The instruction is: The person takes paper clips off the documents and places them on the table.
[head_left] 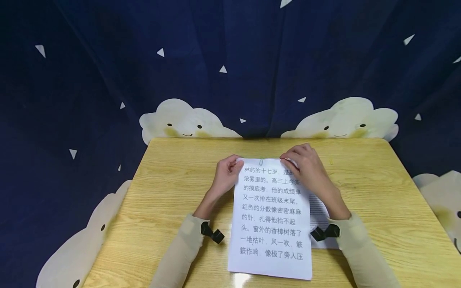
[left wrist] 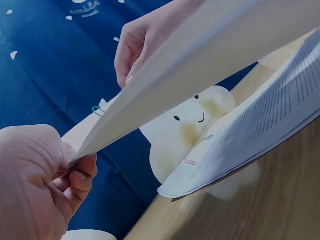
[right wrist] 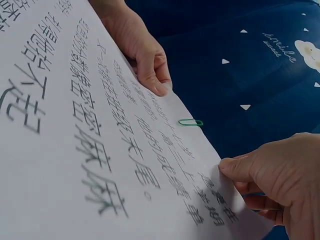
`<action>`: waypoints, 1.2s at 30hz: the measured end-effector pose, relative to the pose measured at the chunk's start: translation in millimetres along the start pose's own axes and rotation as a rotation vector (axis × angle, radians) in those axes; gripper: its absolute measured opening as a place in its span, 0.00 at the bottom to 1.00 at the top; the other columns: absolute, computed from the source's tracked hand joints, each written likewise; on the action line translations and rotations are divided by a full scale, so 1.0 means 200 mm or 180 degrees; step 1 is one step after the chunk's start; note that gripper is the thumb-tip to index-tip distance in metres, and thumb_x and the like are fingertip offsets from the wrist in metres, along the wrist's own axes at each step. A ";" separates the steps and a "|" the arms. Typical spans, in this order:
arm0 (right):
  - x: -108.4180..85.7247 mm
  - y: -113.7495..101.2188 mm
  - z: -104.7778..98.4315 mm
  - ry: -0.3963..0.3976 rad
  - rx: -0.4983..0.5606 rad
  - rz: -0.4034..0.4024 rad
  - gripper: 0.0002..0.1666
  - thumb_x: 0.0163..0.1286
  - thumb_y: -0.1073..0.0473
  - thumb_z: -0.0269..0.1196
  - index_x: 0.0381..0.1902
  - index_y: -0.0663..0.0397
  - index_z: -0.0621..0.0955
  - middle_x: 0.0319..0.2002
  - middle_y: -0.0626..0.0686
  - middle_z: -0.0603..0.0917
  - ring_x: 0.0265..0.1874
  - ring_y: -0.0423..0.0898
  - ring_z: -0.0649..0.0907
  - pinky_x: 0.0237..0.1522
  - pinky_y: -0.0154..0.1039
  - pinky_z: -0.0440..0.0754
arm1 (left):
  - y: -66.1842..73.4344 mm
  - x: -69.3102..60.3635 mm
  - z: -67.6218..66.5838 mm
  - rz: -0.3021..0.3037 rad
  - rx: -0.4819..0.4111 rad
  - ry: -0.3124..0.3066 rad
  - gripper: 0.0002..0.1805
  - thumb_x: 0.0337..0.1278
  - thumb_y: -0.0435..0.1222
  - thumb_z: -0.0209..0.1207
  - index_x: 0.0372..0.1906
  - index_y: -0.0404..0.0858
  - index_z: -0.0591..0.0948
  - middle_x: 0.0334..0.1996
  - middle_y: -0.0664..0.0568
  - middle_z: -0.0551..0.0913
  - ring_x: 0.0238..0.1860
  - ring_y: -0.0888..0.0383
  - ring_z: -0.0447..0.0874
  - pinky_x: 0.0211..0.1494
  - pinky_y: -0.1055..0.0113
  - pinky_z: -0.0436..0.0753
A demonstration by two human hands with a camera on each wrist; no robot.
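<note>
A stack of white sheets with large printed characters (head_left: 270, 224) is held up by its top corners, above the table. A green paper clip (head_left: 261, 161) sits at the middle of its top edge, and also shows in the right wrist view (right wrist: 190, 122). The left hand (head_left: 227, 174) pinches the top left corner between thumb and fingers. At the top right corner the right hand (head_left: 307, 168) pinches the edge, thumb in front in the right wrist view (right wrist: 280, 180).
Other sheets with small print (head_left: 318, 220) lie on the wooden table (head_left: 173, 192), partly beneath the held stack; a pink clip (left wrist: 189, 162) and a blue clip (left wrist: 207, 138) are on them. A small yellow clip (head_left: 331, 162) lies right of the right hand. A dark blue curtain (head_left: 234, 92) hangs behind.
</note>
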State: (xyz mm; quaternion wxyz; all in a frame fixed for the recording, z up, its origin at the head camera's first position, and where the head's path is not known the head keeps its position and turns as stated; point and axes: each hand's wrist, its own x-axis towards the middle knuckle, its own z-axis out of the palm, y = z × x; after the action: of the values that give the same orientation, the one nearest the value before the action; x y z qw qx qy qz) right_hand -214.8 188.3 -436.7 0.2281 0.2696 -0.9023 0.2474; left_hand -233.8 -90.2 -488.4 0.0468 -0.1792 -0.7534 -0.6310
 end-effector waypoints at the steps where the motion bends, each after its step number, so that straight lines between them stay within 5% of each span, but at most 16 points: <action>1: 0.00 0.00 0.00 -0.0005 0.0006 -0.0010 0.04 0.68 0.63 0.73 0.40 0.56 0.89 0.40 0.57 0.87 0.45 0.58 0.77 0.52 0.55 0.71 | 0.00 0.00 0.00 0.0009 0.0007 -0.0018 0.08 0.75 0.28 0.57 0.44 0.29 0.86 0.28 0.41 0.87 0.19 0.61 0.74 0.21 0.72 0.70; 36: -0.01 -0.10 0.13 0.0150 0.0505 -0.0139 0.03 0.73 0.62 0.68 0.38 0.53 0.88 0.39 0.51 0.87 0.47 0.52 0.79 0.54 0.52 0.72 | 0.02 -0.04 0.08 -0.0071 -0.0134 -0.0190 0.09 0.75 0.27 0.57 0.45 0.28 0.86 0.29 0.38 0.87 0.18 0.59 0.75 0.18 0.72 0.72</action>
State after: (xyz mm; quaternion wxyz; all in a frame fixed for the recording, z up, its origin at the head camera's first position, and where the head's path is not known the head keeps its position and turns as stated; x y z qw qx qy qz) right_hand -208.4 159.5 -451.3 0.2325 0.3006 -0.8681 0.3193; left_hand -223.0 -75.5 -490.2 0.0134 -0.1905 -0.7429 -0.6415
